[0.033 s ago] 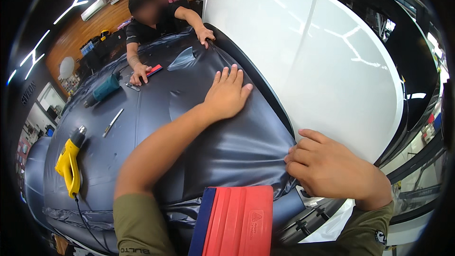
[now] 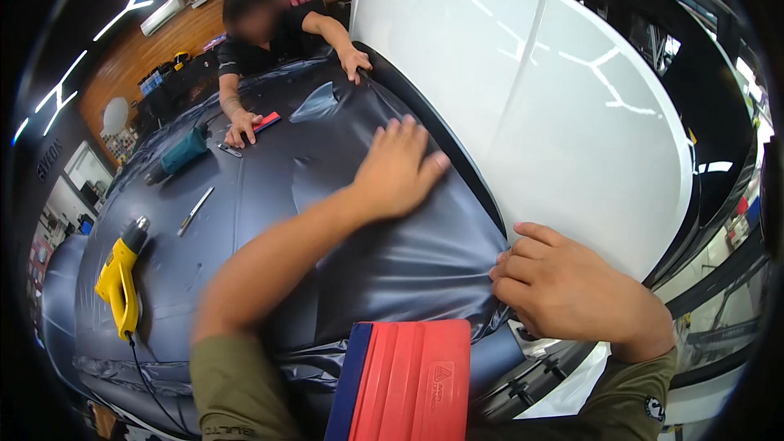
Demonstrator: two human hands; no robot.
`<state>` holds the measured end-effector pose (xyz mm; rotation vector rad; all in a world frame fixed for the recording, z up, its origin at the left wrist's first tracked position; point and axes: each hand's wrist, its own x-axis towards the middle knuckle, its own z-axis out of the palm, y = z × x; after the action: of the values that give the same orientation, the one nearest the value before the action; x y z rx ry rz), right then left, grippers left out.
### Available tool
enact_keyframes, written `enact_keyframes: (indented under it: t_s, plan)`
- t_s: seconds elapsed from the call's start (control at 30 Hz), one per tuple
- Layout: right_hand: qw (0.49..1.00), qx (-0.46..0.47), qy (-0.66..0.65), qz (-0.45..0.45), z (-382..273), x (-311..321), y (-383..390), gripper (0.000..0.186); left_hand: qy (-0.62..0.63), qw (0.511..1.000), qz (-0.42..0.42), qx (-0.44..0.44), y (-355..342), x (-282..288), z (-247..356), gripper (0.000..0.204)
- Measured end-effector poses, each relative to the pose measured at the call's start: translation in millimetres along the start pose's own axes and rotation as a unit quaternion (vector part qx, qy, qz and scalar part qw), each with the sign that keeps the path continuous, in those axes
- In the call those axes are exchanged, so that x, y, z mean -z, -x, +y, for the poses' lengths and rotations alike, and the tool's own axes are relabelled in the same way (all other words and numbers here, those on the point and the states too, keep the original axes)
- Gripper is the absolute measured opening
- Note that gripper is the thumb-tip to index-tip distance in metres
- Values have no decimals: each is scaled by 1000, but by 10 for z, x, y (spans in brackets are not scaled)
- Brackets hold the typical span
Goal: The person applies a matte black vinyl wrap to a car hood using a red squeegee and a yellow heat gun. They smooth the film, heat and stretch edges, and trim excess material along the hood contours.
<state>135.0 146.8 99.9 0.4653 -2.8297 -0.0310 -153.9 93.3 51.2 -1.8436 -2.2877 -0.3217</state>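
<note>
A dark blue-grey satin vinyl film [image 2: 367, 278] covers the broad car panel before me. My left hand [image 2: 398, 167] lies flat on it, fingers spread, slightly blurred by motion. Near the panel's right corner my right hand [image 2: 567, 282] pinches the film's edge. Folds fan out across the film from that pinch. Close to the camera at the lower edge is a red squeegee [image 2: 412, 380] with a dark blue edge strip; neither hand holds it, and its lower end is out of view.
Across the panel a co-worker's hand [image 2: 354, 63] grips the film's far edge; the other [image 2: 242, 128] rests by a red squeegee [image 2: 267, 122]. A yellow heat gun [image 2: 121, 282], teal heat gun [image 2: 180, 153], silver pen-like tool [image 2: 196, 211] and small cutter [image 2: 229, 150] lie there. A white panel [image 2: 523, 114] rises at right.
My left hand has slid a little toward me and to the right over the film. My right hand keeps its place, and the co-worker's hands look nearly unmoved.
</note>
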Motion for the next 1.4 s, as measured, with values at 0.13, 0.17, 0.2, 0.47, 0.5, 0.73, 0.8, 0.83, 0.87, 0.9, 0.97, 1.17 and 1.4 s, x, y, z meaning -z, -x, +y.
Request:
enact_keyframes:
  t_s: [0.13, 0.17, 0.2, 0.47, 0.5, 0.73, 0.8, 0.83, 0.87, 0.9, 0.97, 1.17, 1.4]
  plan:
    - [1000, -16, -8, 15, -15, -79, 33, 14, 71, 964, -139, -216, 1041, 477, 717, 108]
    - [999, -24, -13, 16, -5, -71, 26, 16, 79, 961, -130, -231, 1191, 346, 860, 112]
    - [999, -28, -15, 17, -13, -25, 7, 17, 45, 968, -123, -216, 1187, 361, 960, 100]
    - [965, -214, 76, -130, 575, 767, -1731, 34, 238, 955, -37, -172, 1198, -36, 954, 61]
    - [991, -15, 90, 95, 1035, 450, -1872, 34, 257, 949, -17, -183, 1177, -61, 1008, 60]
    - [931, -183, 241, -204, 1872, -897, -2939, 48, 239, 935, 4, -262, 1189, -86, 996, 57]
    - [923, -161, 263, -230, 2041, -1227, -3009, 53, 282, 916, 27, -285, 1194, -270, 979, 51]
    - [920, -174, 255, -240, 2077, -1308, -3019, 53, 285, 915, 29, -283, 1211, -291, 986, 51]
    - [916, -190, 247, -251, 2127, -1380, -3018, 53, 289, 914, 30, -283, 1226, -316, 996, 52]
    - [911, -208, 240, -263, 2190, -1443, -2985, 53, 294, 912, 32, -286, 1228, -344, 1017, 52]
    - [903, -209, 241, -289, 2121, -1427, -3051, 53, 314, 903, 39, -289, 1247, -370, 995, 51]
    - [898, -230, 257, -272, 2134, -1406, -3025, 55, 304, 899, 37, -312, 1269, -338, 995, 44]
    - [877, -233, 292, -302, 2056, -1323, -3052, 53, 339, 894, -12, -292, 1237, -297, 1061, 61]
